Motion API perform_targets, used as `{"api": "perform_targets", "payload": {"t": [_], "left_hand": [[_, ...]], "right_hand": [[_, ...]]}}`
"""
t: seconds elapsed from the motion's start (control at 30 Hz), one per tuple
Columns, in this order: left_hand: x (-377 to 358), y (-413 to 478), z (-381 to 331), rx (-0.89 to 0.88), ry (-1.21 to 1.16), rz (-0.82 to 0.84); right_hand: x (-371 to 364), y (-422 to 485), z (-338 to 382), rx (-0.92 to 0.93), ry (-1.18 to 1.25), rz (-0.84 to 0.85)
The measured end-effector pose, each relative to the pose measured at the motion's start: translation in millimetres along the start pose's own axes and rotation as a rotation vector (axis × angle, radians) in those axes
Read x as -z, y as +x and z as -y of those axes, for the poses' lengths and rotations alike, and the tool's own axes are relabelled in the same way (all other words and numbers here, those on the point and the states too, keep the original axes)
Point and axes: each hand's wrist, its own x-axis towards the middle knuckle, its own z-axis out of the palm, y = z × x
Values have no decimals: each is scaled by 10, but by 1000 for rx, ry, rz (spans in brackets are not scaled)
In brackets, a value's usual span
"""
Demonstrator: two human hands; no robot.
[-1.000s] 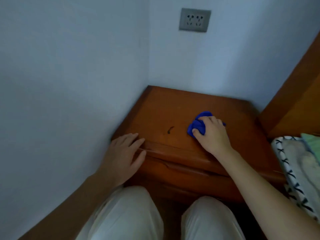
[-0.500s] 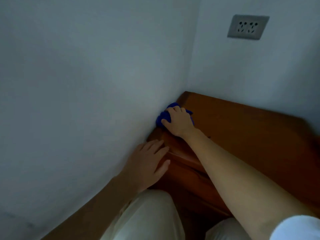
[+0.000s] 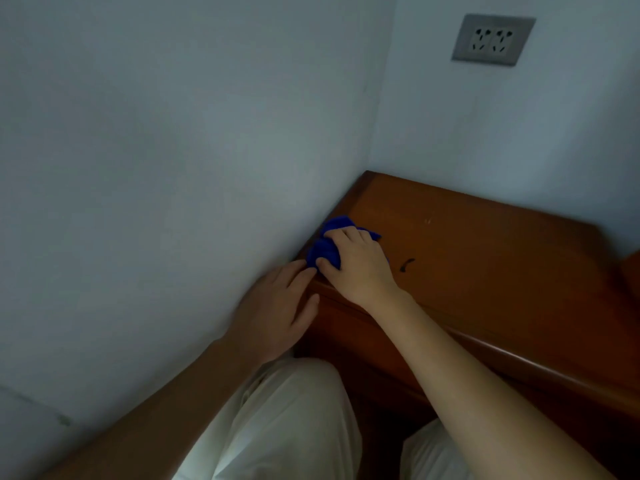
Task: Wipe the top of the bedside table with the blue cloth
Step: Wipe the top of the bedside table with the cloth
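Note:
The brown wooden bedside table (image 3: 485,258) stands in the corner of two pale walls. A bunched blue cloth (image 3: 325,245) lies on its top at the left edge, against the wall. My right hand (image 3: 356,265) grips the cloth from above, thumb hooked under its near side, and covers most of it. My left hand (image 3: 277,310) rests flat with straight fingers on the table's front left corner, its fingertips just short of the cloth and my right thumb.
A small dark mark (image 3: 407,265) sits on the tabletop to the right of my right hand. A grey double socket (image 3: 493,39) is on the back wall. The left wall (image 3: 173,168) meets the table's left edge. My knees in pale trousers (image 3: 284,420) are below.
Since a second ago my right hand has slid the cloth from mid-table to the left edge by the wall, then a little nearer. My left hand stayed on the front corner.

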Motion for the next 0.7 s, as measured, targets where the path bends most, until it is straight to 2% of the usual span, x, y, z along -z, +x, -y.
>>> {"api": "perform_targets", "payload": {"t": [0.3,0.7], "left_hand": [[-103,136,-88,-73,60,8],[-513,666,-780,-263,30,111]], "right_hand": [[313,-515,-439,-114,-16,-86],[1263,-1900,-1535,-525,-173,-231]]}}
